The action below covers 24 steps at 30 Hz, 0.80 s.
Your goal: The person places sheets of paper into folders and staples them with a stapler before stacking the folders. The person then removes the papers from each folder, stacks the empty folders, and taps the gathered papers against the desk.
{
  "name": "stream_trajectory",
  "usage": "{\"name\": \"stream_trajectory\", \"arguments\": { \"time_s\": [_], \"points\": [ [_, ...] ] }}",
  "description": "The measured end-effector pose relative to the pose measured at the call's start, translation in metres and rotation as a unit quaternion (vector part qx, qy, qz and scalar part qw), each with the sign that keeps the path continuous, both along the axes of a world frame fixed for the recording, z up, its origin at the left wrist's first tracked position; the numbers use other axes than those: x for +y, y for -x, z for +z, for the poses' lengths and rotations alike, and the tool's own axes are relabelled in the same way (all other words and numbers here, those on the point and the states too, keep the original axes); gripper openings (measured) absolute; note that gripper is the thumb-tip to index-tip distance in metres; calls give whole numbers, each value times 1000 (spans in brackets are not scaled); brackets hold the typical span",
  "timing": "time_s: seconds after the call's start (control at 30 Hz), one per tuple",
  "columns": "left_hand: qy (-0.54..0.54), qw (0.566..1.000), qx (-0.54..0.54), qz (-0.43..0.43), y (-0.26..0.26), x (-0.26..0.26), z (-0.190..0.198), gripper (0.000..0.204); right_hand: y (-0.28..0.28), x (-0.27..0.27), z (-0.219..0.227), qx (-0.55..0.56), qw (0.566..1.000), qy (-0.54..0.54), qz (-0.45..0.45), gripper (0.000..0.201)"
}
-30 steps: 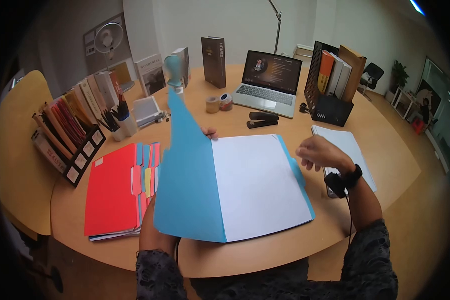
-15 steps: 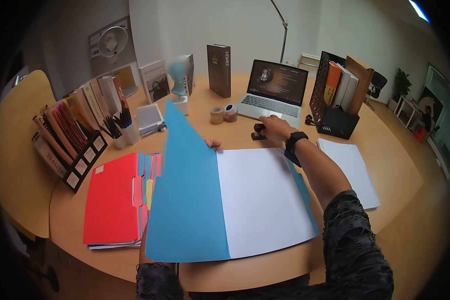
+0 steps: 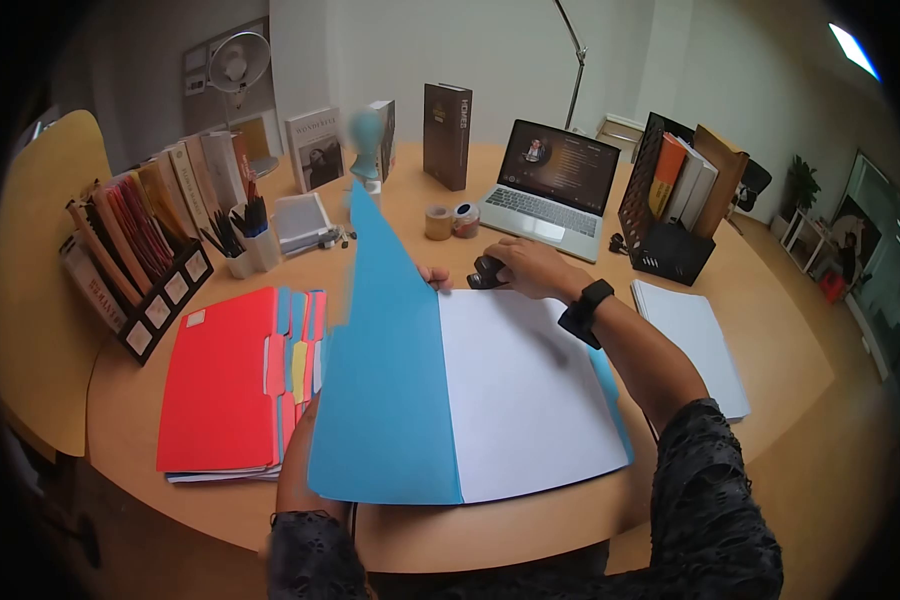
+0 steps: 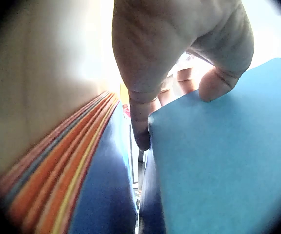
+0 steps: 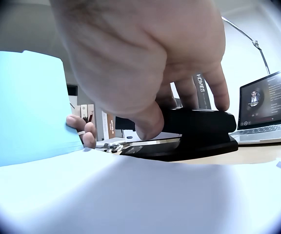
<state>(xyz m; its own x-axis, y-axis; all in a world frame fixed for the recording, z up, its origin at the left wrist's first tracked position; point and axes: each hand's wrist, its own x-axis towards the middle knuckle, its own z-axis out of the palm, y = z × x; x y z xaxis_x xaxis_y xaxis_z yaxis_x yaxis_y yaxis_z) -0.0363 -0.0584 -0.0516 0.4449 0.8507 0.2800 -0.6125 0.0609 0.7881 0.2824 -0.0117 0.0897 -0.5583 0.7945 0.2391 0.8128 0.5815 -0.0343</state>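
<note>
Black stapler (image 3: pixel 484 274) just got pulled in beside the white paper's (image 3: pixel 520 410) top edge — right hand (image 3: pixel 537 268) grips it, left hand (image 3: pixel 435 278) pinches the open blue folder (image 3: pixel 385 400).

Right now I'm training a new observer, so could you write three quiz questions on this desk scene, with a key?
1. True or false: the right hand grips the black stapler.
2. What colour is the folder that the left hand holds? A) red B) blue C) yellow
3. Fill in: the white paper lies on the ____ half of the open folder, from the person's side.

Key: 1 true; 2 B; 3 right
</note>
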Motion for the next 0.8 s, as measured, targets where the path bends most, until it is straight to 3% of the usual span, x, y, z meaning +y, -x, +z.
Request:
{"name": "stream_trajectory", "arguments": {
  "time_s": [0.07,0.23,0.3,0.43,0.63,0.8],
  "points": [
    [-15,1000,-7,-5,-61,45,56,12,6,-5,1,-4,1000,5,-3,31],
    [-18,999,31,8,-61,57,51,21,13,-11,2,-36,999,34,3,33],
    [32,990,102,90,-64,52,57,15,15,-14,5,-49,998,50,-5,35],
    [1,988,138,75,-62,42,67,37,13,-16,4,-57,998,32,27,35],
    [79,985,138,72,-66,31,82,36,16,-19,2,-84,995,18,45,37],
    [56,980,181,65,-65,40,76,33,19,-25,3,-64,996,54,33,41]
  ]
}}
